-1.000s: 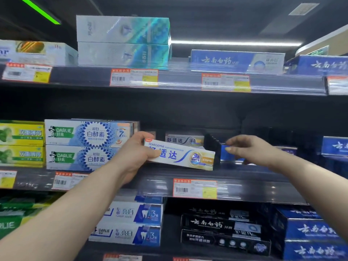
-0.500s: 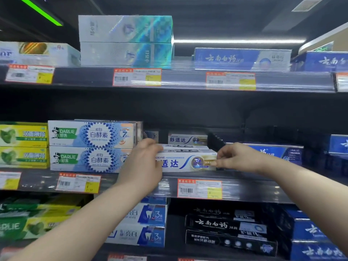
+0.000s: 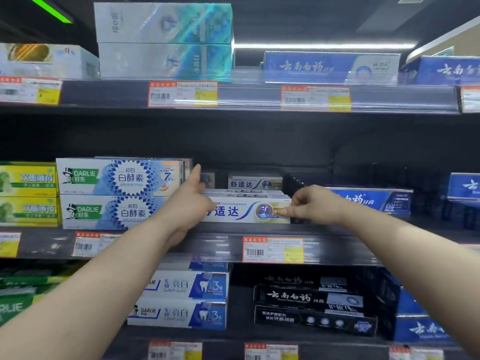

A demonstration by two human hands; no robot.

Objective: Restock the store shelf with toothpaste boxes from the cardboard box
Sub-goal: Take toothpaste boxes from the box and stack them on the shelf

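Toothpaste box [image 3: 241, 211] at the shelf [image 3: 207, 242] front edge: my right hand [image 3: 311, 203] pinches its right end, my left hand [image 3: 187, 203] seemingly grips the left, open room above.

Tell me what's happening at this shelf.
A person is stocking toothpaste. Both hands are on a white toothpaste box lying lengthwise at the front of the middle shelf: the left hand holds its left end, the right hand pinches its right end. It sits between stacked blue-and-white boxes on the left and a blue box on the right.
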